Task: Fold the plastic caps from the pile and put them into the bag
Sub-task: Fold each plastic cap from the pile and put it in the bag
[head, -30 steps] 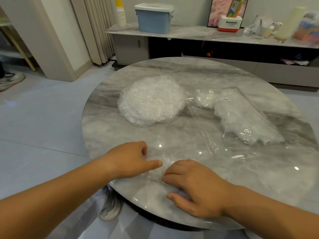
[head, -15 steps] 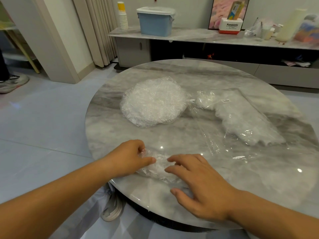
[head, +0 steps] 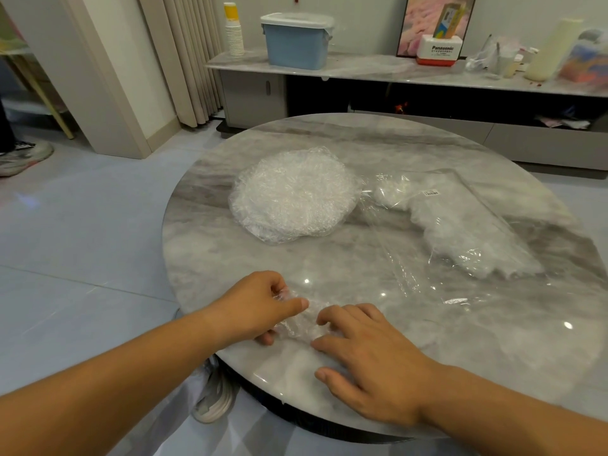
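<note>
A clear crinkled plastic cap lies near the front edge of the round marble table. My left hand pinches the cap's left part between thumb and curled fingers. My right hand rests on the cap's right side with straight spread fingers. A round pile of plastic caps sits in the middle of the table. To its right lies the clear bag, flat, with several folded white caps inside.
The table's front edge runs just below my hands. A low marble sideboard stands behind with a blue lidded box, stacked paper cups and a white Panasonic box. Shoes lie on the tiled floor under the table and at far left.
My left hand went from pressing the cap flat to curling round its left part and lifting it. My right hand shifted slightly and stays spread on the cap.
</note>
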The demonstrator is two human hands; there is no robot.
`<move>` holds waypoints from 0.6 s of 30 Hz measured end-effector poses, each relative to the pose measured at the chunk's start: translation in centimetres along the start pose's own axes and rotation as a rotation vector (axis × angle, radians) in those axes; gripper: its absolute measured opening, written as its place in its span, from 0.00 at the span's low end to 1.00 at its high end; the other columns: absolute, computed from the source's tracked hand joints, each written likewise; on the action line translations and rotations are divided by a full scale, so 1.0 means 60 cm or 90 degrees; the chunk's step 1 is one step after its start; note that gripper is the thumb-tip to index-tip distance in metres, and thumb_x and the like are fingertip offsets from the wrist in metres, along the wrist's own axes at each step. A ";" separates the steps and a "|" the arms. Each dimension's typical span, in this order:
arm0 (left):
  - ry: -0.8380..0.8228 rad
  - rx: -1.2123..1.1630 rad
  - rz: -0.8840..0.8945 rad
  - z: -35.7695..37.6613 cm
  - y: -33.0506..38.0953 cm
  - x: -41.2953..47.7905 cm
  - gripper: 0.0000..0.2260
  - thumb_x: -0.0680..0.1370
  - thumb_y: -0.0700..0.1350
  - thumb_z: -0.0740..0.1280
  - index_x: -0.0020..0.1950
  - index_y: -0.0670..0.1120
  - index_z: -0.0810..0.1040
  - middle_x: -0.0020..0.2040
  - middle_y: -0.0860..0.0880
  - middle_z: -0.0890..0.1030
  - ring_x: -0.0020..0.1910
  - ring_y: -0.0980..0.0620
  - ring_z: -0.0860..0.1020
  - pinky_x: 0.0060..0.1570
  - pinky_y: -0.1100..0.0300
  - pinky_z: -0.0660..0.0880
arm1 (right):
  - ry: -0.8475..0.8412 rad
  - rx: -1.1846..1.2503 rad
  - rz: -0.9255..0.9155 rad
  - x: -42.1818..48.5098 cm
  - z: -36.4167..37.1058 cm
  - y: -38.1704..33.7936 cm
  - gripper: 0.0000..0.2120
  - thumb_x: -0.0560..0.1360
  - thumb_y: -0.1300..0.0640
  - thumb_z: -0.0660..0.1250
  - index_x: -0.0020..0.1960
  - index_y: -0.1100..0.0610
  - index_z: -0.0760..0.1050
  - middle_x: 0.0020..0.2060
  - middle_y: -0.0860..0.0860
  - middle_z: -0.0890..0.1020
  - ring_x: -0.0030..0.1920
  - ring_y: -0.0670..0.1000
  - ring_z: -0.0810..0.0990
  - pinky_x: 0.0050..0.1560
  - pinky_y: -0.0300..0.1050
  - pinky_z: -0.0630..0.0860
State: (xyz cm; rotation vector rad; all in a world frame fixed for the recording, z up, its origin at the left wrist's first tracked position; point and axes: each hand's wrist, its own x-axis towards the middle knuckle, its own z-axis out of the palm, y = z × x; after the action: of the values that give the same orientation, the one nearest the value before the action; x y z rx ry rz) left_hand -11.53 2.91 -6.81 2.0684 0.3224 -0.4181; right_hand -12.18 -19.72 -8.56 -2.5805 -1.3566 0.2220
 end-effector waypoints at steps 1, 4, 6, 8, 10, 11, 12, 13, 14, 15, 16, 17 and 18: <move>0.000 0.006 -0.005 -0.001 0.001 0.000 0.17 0.75 0.54 0.75 0.44 0.42 0.74 0.38 0.46 0.74 0.28 0.51 0.77 0.32 0.54 0.81 | 0.000 0.012 0.003 -0.002 -0.001 0.001 0.21 0.81 0.38 0.54 0.62 0.49 0.77 0.64 0.47 0.69 0.60 0.48 0.70 0.66 0.49 0.66; -0.024 -0.079 -0.030 0.000 0.005 -0.001 0.16 0.75 0.52 0.75 0.39 0.45 0.72 0.33 0.46 0.74 0.31 0.48 0.77 0.33 0.53 0.81 | 0.002 0.021 0.004 -0.004 -0.005 0.002 0.21 0.81 0.39 0.54 0.63 0.49 0.77 0.63 0.48 0.70 0.61 0.49 0.70 0.66 0.48 0.67; -0.064 -0.196 -0.046 0.003 0.014 -0.006 0.15 0.75 0.50 0.75 0.39 0.45 0.72 0.33 0.45 0.75 0.32 0.48 0.77 0.33 0.54 0.80 | 0.005 0.004 -0.001 -0.004 -0.003 0.004 0.20 0.81 0.40 0.54 0.64 0.48 0.76 0.61 0.47 0.71 0.60 0.49 0.71 0.69 0.49 0.65; -0.103 -0.291 -0.047 0.007 0.025 -0.013 0.12 0.75 0.49 0.74 0.42 0.43 0.74 0.36 0.43 0.77 0.34 0.48 0.79 0.35 0.55 0.81 | 0.010 -0.009 -0.006 -0.005 -0.001 0.006 0.20 0.81 0.40 0.54 0.65 0.47 0.75 0.59 0.46 0.72 0.60 0.48 0.72 0.74 0.51 0.58; -0.138 -0.353 -0.043 0.013 0.034 -0.018 0.12 0.76 0.49 0.73 0.46 0.41 0.77 0.40 0.41 0.80 0.38 0.46 0.82 0.41 0.54 0.83 | 0.012 0.001 -0.011 -0.010 -0.002 0.008 0.20 0.81 0.41 0.54 0.67 0.46 0.75 0.58 0.43 0.73 0.61 0.46 0.72 0.79 0.51 0.50; -0.151 -0.373 -0.048 0.015 0.036 -0.019 0.13 0.77 0.50 0.71 0.50 0.39 0.79 0.42 0.40 0.82 0.40 0.45 0.83 0.43 0.53 0.83 | 0.013 0.007 -0.015 -0.013 -0.003 0.008 0.20 0.81 0.41 0.53 0.68 0.45 0.74 0.59 0.42 0.74 0.64 0.44 0.71 0.79 0.51 0.47; -0.158 -0.386 -0.058 0.018 0.037 -0.020 0.15 0.79 0.49 0.69 0.53 0.37 0.79 0.45 0.39 0.83 0.42 0.43 0.84 0.45 0.52 0.83 | 0.019 0.010 -0.022 -0.017 -0.004 0.011 0.20 0.81 0.41 0.54 0.68 0.45 0.74 0.61 0.40 0.74 0.67 0.43 0.70 0.80 0.52 0.45; -0.160 -0.394 -0.068 0.020 0.037 -0.020 0.15 0.81 0.47 0.67 0.56 0.35 0.79 0.48 0.38 0.83 0.45 0.41 0.84 0.48 0.50 0.82 | 0.033 0.010 -0.027 -0.022 -0.006 0.013 0.20 0.81 0.42 0.54 0.68 0.45 0.75 0.62 0.39 0.75 0.70 0.42 0.68 0.80 0.52 0.45; -0.159 -0.397 -0.078 0.022 0.036 -0.020 0.13 0.82 0.44 0.65 0.58 0.35 0.79 0.51 0.37 0.83 0.47 0.40 0.85 0.51 0.48 0.82 | 0.057 0.009 -0.030 -0.027 -0.007 0.016 0.18 0.81 0.43 0.56 0.67 0.45 0.75 0.63 0.38 0.76 0.71 0.42 0.67 0.80 0.53 0.47; -0.155 -0.397 -0.086 0.024 0.034 -0.020 0.12 0.82 0.41 0.63 0.59 0.35 0.79 0.54 0.37 0.83 0.49 0.39 0.85 0.54 0.46 0.82 | 0.087 0.007 -0.030 -0.032 -0.009 0.019 0.17 0.81 0.44 0.58 0.65 0.46 0.77 0.62 0.38 0.77 0.72 0.44 0.68 0.79 0.53 0.50; -0.153 -0.395 -0.093 0.027 0.034 -0.021 0.11 0.83 0.39 0.62 0.60 0.36 0.79 0.56 0.36 0.83 0.50 0.38 0.85 0.55 0.44 0.81 | 0.121 0.005 -0.031 -0.039 -0.010 0.021 0.15 0.80 0.45 0.60 0.63 0.47 0.78 0.61 0.39 0.78 0.70 0.45 0.71 0.78 0.53 0.54; -0.153 -0.394 -0.098 0.027 0.035 -0.021 0.11 0.83 0.37 0.60 0.60 0.36 0.79 0.57 0.36 0.83 0.51 0.38 0.85 0.55 0.43 0.81 | 0.156 0.002 -0.037 -0.044 -0.012 0.023 0.13 0.80 0.46 0.62 0.60 0.48 0.79 0.60 0.41 0.79 0.67 0.46 0.73 0.76 0.53 0.59; -0.155 -0.393 -0.102 0.028 0.035 -0.022 0.11 0.82 0.35 0.60 0.61 0.37 0.79 0.56 0.36 0.83 0.51 0.37 0.85 0.55 0.43 0.81 | 0.184 0.004 -0.044 -0.048 -0.014 0.023 0.12 0.79 0.48 0.64 0.59 0.49 0.79 0.61 0.43 0.79 0.65 0.48 0.75 0.72 0.53 0.64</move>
State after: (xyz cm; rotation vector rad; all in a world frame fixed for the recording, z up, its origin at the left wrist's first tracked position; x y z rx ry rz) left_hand -12.15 0.32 -5.44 1.3797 0.4118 -0.5778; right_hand -12.49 -22.97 -8.00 -2.4373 -1.3307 -0.1528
